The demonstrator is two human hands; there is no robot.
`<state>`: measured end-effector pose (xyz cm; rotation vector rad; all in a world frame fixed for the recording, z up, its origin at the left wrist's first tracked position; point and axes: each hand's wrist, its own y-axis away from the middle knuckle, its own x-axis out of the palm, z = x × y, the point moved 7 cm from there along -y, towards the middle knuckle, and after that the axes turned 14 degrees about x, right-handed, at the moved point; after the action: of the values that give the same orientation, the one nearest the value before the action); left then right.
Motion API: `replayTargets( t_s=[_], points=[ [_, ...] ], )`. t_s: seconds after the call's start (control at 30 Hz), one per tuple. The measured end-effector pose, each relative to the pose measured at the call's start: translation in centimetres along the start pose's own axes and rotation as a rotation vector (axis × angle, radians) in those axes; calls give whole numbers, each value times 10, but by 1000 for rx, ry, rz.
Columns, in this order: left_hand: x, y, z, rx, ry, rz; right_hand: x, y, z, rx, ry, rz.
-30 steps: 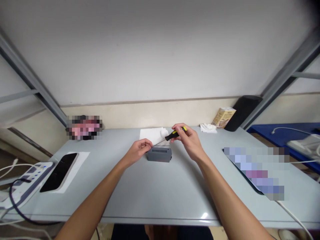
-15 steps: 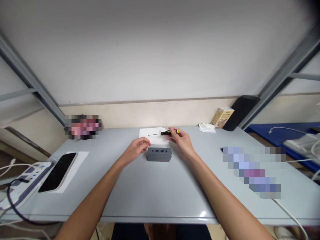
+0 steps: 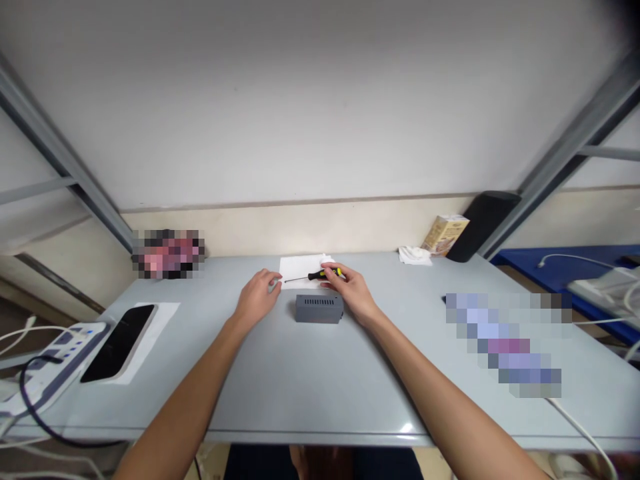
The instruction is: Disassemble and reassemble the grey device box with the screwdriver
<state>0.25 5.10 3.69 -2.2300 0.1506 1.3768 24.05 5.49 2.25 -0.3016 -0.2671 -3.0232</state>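
Note:
My right hand (image 3: 353, 292) holds a screwdriver (image 3: 319, 273) by its black-and-yellow handle. The thin shaft points left over a white sheet of paper (image 3: 303, 265). Close to the screwdriver's tip is my left hand (image 3: 257, 295), thumb and fingers bent and slightly apart; nothing shows between them. In front of the paper, between both hands, stands a dark grey box (image 3: 319, 310) with a row of slots along its top. Neither hand grips the box, though my right hand is close to its right end.
A phone (image 3: 120, 343) lies on paper at the left beside a white power strip (image 3: 50, 367) with cables. At the back right stand a carton (image 3: 445, 235), crumpled tissue (image 3: 415, 255) and a black cylinder (image 3: 484, 227). Blurred-out items occupy both sides of the grey table (image 3: 310, 387).
My right hand and the screwdriver have moved left and slightly down, over the paper. My left hand has shifted left, away from the box. The box has stayed put.

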Motion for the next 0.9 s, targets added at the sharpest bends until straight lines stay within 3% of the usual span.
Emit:
replayTargets(
  t_s=[0.9],
  points=[
    [-7,-2,-13,84,35,-65,-5,6,17,-16,-42,24]
  ],
)
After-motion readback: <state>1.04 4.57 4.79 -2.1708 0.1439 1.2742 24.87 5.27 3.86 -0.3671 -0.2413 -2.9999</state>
